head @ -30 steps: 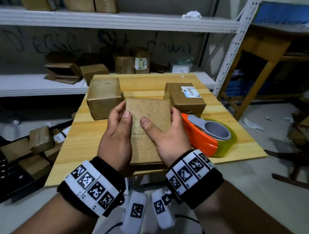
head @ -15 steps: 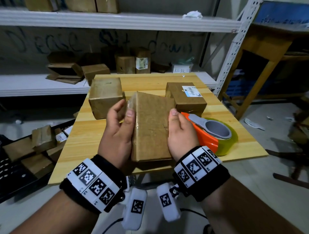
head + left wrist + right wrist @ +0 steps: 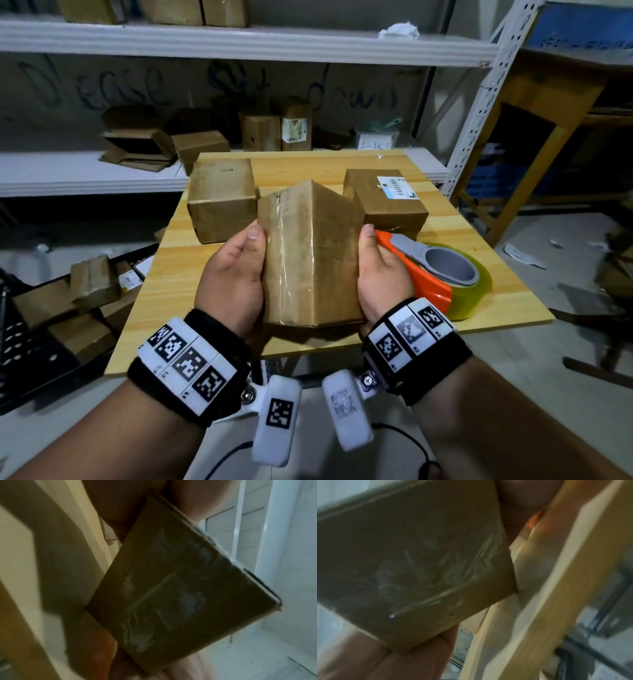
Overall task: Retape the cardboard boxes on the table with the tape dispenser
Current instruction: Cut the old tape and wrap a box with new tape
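Note:
Both hands hold a brown cardboard box (image 3: 310,253) above the table's near edge, tilted so one long edge points up. Clear tape runs down its left face. My left hand (image 3: 233,277) grips its left side with the thumb on top; my right hand (image 3: 380,274) grips its right side. Both wrist views show the taped end of the held box (image 3: 173,599) (image 3: 419,566), blurred. An orange tape dispenser (image 3: 435,274) with a yellowish roll lies on the table just right of my right hand. Two more boxes stand behind: a plain box (image 3: 222,198) at the left and a labelled box (image 3: 383,198) at the right.
The wooden table (image 3: 507,301) is small, its near edge under my wrists. White shelving (image 3: 85,171) behind carries more cartons. A black crate with cardboard (image 3: 68,308) stands on the floor at left. A wooden stand (image 3: 534,137) is at right.
The held box has been lifted off the table and rolled about its long axis; the flat top face has given way to a raised edge. My thumbs slid from the top to the sides.

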### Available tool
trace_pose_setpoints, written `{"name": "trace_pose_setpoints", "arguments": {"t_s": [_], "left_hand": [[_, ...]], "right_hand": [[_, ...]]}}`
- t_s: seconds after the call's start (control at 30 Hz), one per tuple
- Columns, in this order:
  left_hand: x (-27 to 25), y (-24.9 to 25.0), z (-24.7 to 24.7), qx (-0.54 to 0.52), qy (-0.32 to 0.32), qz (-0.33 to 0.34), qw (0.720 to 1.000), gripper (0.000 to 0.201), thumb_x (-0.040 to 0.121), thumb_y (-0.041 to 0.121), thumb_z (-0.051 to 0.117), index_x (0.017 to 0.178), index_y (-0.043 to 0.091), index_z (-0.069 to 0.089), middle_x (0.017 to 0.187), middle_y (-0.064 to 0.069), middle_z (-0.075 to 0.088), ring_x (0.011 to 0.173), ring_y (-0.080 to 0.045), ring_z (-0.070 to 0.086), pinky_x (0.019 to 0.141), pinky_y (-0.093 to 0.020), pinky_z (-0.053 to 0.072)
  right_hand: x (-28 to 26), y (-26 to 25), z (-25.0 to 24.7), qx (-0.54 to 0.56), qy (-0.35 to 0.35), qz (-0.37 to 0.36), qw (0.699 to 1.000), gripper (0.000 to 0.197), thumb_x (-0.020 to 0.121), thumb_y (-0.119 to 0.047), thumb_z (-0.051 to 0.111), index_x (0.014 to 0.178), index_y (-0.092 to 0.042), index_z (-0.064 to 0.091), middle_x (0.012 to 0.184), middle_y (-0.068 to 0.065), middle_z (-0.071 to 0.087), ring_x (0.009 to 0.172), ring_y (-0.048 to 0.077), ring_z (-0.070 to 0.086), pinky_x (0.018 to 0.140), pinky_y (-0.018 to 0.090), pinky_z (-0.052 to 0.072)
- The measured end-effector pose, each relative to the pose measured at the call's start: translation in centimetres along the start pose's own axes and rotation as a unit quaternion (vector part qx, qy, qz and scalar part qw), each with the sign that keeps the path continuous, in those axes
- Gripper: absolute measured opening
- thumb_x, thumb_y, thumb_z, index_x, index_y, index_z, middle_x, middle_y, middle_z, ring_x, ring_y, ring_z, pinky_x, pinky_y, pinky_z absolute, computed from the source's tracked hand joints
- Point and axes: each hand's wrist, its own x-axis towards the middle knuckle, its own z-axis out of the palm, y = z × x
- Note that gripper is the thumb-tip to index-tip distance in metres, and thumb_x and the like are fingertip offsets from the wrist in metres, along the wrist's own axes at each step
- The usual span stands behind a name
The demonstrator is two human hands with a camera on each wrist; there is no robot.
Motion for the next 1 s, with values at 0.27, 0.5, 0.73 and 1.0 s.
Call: {"name": "trace_pose_setpoints", "arguments": {"t_s": [0.27,0.5,0.73,1.0], "left_hand": [[-0.1,-0.3,0.3,-0.113,-0.059,-0.088,0.988,0.051,0.102,0.061,0.049,0.144,0.033,0.057,0.134,-0.011,0.070,0.123,-0.037,0.067,0.109,-0.067,0.044],[0.3,0.9,0.3,0.012,-0.074,0.018,0.997,0.068,0.099,0.076,0.021,0.151,0.040,0.048,0.143,0.002,0.065,0.133,-0.020,0.061,0.113,-0.055,0.043],[0.9,-0.2,-0.7,0.115,-0.108,0.084,0.984,0.090,0.086,0.089,0.032,0.161,0.040,0.028,0.158,-0.001,0.048,0.144,-0.021,0.049,0.117,-0.055,0.040],[0.3,-0.5,-0.3,0.070,-0.029,0.105,0.992,0.057,0.105,0.031,0.045,0.160,0.020,0.033,0.131,0.023,0.054,0.109,0.022,0.058,0.085,-0.004,0.047]], "right_hand": [[0.1,-0.2,0.7,-0.020,-0.020,-0.031,0.999,0.028,0.108,-0.041,0.049,0.126,-0.025,0.062,0.105,-0.007,0.073,0.100,0.016,0.070,0.096,0.046,0.057],[-3.2,-1.9,0.9,0.184,-0.181,0.084,0.962,0.107,0.055,-0.093,0.064,0.144,-0.033,0.059,0.129,-0.003,0.074,0.116,0.021,0.072,0.105,0.049,0.055],[-2.7,-0.6,1.0,0.139,-0.176,0.005,0.975,0.086,0.066,-0.089,0.063,0.113,-0.017,0.075,0.105,0.007,0.081,0.101,0.028,0.078,0.098,0.055,0.058],[-2.0,0.1,0.7,0.049,-0.116,-0.028,0.992,0.106,0.049,-0.109,0.042,0.100,-0.022,0.072,0.102,0.021,0.076,0.097,0.038,0.075,0.098,0.057,0.057]]}}
